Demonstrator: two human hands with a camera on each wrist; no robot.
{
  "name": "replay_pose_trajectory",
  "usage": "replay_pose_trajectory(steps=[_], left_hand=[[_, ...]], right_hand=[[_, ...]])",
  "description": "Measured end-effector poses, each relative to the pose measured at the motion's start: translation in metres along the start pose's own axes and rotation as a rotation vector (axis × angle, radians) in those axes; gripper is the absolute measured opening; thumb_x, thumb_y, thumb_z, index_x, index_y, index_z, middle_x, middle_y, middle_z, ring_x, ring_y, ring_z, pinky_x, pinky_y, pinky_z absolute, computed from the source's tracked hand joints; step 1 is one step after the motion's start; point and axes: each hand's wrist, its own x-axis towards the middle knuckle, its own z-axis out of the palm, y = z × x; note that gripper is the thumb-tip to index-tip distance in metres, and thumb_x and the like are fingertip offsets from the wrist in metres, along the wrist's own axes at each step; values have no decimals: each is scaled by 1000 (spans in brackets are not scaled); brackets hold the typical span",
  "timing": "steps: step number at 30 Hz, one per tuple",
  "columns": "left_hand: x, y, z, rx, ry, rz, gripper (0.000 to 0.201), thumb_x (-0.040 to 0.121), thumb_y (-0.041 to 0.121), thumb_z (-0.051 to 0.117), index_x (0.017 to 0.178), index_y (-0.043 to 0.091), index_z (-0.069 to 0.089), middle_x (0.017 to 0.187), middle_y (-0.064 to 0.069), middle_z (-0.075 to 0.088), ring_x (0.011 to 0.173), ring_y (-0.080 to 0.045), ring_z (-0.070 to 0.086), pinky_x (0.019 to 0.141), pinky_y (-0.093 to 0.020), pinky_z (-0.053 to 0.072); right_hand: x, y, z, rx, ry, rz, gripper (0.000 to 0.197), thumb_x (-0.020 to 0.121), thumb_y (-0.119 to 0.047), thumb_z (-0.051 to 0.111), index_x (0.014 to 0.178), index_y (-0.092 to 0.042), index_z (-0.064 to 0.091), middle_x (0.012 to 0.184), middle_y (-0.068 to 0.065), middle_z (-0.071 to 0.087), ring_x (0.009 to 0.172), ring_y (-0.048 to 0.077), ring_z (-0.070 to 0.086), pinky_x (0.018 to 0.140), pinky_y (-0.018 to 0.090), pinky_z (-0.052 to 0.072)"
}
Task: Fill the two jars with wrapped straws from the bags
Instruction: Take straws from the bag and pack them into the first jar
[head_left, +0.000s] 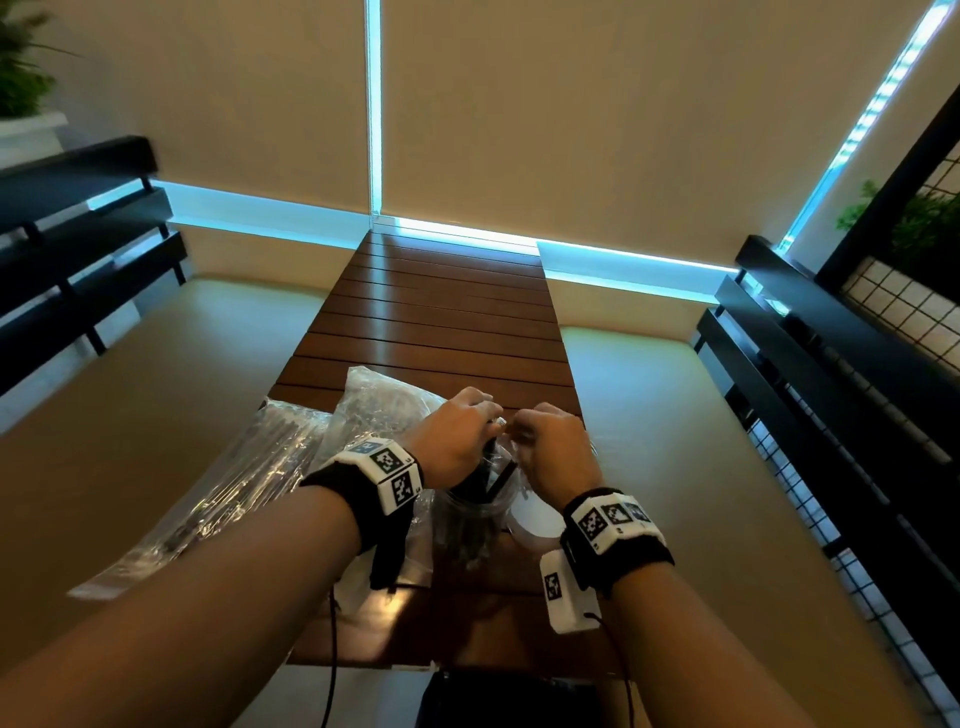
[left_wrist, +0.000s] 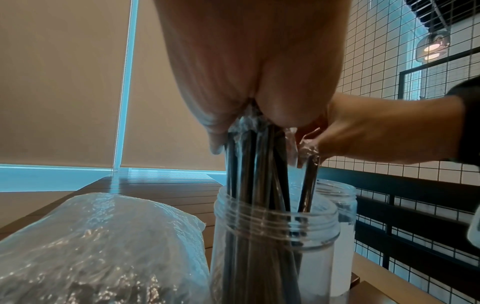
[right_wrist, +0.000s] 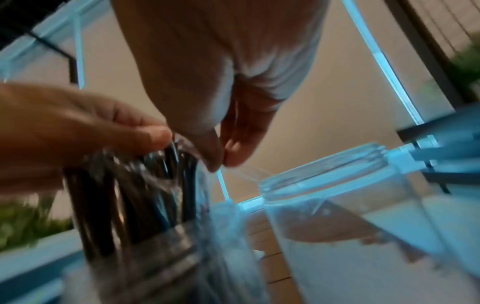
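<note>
A clear plastic jar (head_left: 475, 512) (left_wrist: 275, 226) stands near the table's front edge with a bundle of black wrapped straws (left_wrist: 249, 164) (right_wrist: 130, 195) standing in it. My left hand (head_left: 485, 426) (left_wrist: 246, 121) grips the tops of that bundle from above. My right hand (head_left: 519, 431) (right_wrist: 221, 164) pinches the clear wrapper tip of one straw (left_wrist: 307, 185) at the jar's right side. The second jar (left_wrist: 342, 197) (right_wrist: 337, 185) stands just right of the first and holds no straws. Two clear bags of straws (head_left: 223, 488) (head_left: 379, 405) lie on the left.
The slatted wooden table (head_left: 441, 312) runs away from me between two cushioned benches (head_left: 156, 389). Black slatted bench backs (head_left: 831, 338) line both sides. A black object (head_left: 509, 696) sits at the table's near edge, and cables hang from my wrists.
</note>
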Motion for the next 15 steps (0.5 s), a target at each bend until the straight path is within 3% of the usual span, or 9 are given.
replay_pose_trajectory(steps=[2, 4, 7, 11, 13, 15], left_hand=[[0, -1, 1, -22, -5, -12, 39, 104, 16, 39, 141, 5, 47, 147, -13, 39, 133, -25, 44, 104, -19, 31], [0, -3, 1, -27, 0, -22, 39, 103, 14, 41, 141, 5, 47, 146, -13, 38, 131, -25, 45, 99, -15, 29], [0, -7, 1, -20, 2, -29, 41, 100, 14, 47, 140, 5, 47, 146, -13, 38, 131, -25, 45, 101, -17, 32], [0, -7, 3, -7, -14, -12, 41, 98, 13, 50, 138, 5, 48, 144, -12, 39, 128, -25, 47, 103, -19, 34], [-1, -9, 4, -13, -17, -23, 39, 98, 12, 49, 136, 5, 49, 142, -13, 41, 127, -26, 49, 106, -25, 39], [-4, -9, 6, -22, -28, -29, 37, 102, 16, 43, 136, 4, 48, 141, -14, 42, 128, -28, 48, 109, -33, 39]], right_hand=[[4, -6, -3, 181, -26, 73, 18, 88, -12, 66, 103, -18, 74, 94, -5, 71, 82, 6, 63, 73, 10, 46], [5, -9, -3, 308, -115, 159, 27, 89, -10, 60, 114, -17, 69, 101, -6, 72, 89, 5, 65, 77, 9, 47], [5, -12, 2, 354, -275, 204, 35, 92, -12, 51, 124, -21, 61, 110, -1, 71, 98, 12, 66, 92, 31, 54], [4, -17, 3, 394, -397, 274, 40, 93, -37, 38, 130, -29, 51, 115, 4, 66, 105, 21, 62, 95, 43, 49], [1, -19, 5, 444, -398, 275, 39, 92, -31, 43, 130, -26, 47, 114, 5, 64, 103, 22, 62, 92, 41, 50], [-6, -19, 9, 443, -243, 244, 30, 91, -16, 51, 121, -19, 51, 110, 1, 64, 98, 17, 62, 86, 29, 50]])
